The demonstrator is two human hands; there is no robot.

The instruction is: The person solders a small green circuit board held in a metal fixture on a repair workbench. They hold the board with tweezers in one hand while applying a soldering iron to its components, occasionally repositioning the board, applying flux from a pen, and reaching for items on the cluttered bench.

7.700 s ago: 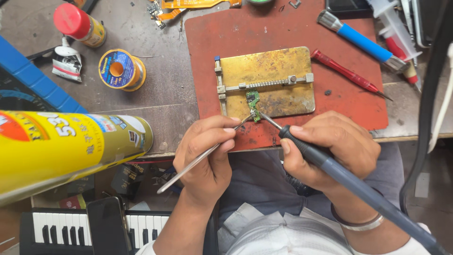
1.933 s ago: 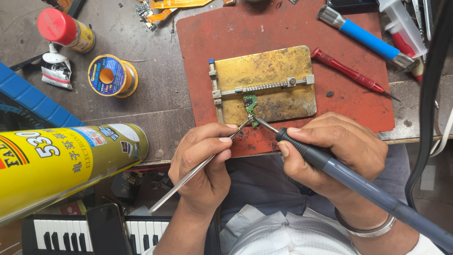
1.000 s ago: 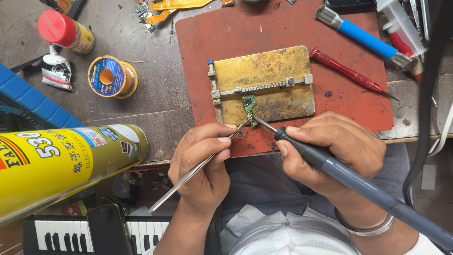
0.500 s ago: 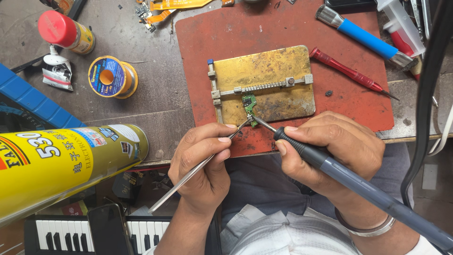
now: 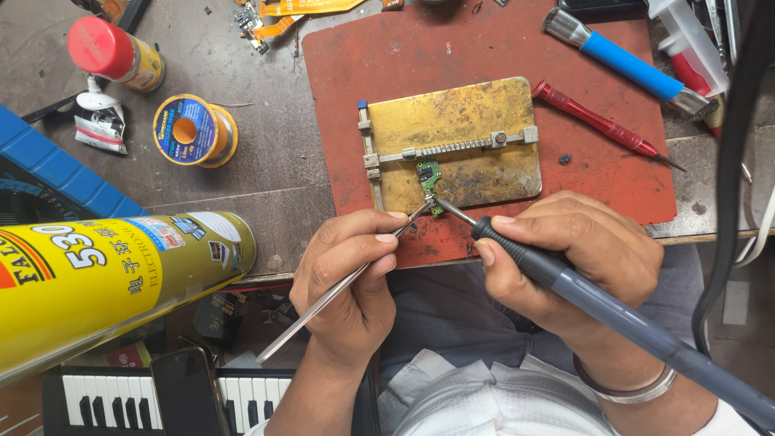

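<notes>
Grey and scuffed, the workbench (image 5: 266,161) carries a red mat (image 5: 484,48) in front of me, and on that mat lies a brass-coloured board holder (image 5: 476,113) with a toothed clamp bar across it. Clamped at the bar's lower edge sits a small green circuit board (image 5: 429,176), just above my fingers.

My left hand (image 5: 351,282) is closed around slim metal tweezers (image 5: 339,291), pinched between thumb and forefinger, their tips reaching up to the lower end of the little board. My right hand (image 5: 565,258) grips a grey soldering iron (image 5: 613,311) like a pen; its thin metal tip meets the board from the right, touching or nearly touching the tweezer tips. The iron's long handle runs off past my wrist toward the lower right corner.

Around the holder: a red-handled screwdriver (image 5: 601,123) lies on the mat just to its right, and beyond it a blue-handled brush (image 5: 626,64) slants toward the top edge. Left of the mat stand a spool of solder wire (image 5: 194,129), a squeezed white tube (image 5: 98,121) and a small can with a red cap (image 5: 113,52). Some orange flex cables (image 5: 299,10) lie at the far edge.

Close to my head, a big yellow spray can (image 5: 105,282) juts in from the left and hides part of the bench edge. A thick black cable (image 5: 731,161) hangs down the right side, covering things behind it. Below the bench a small keyboard (image 5: 97,397) shows, with a dark phone (image 5: 186,391) lying on its keys.
</notes>
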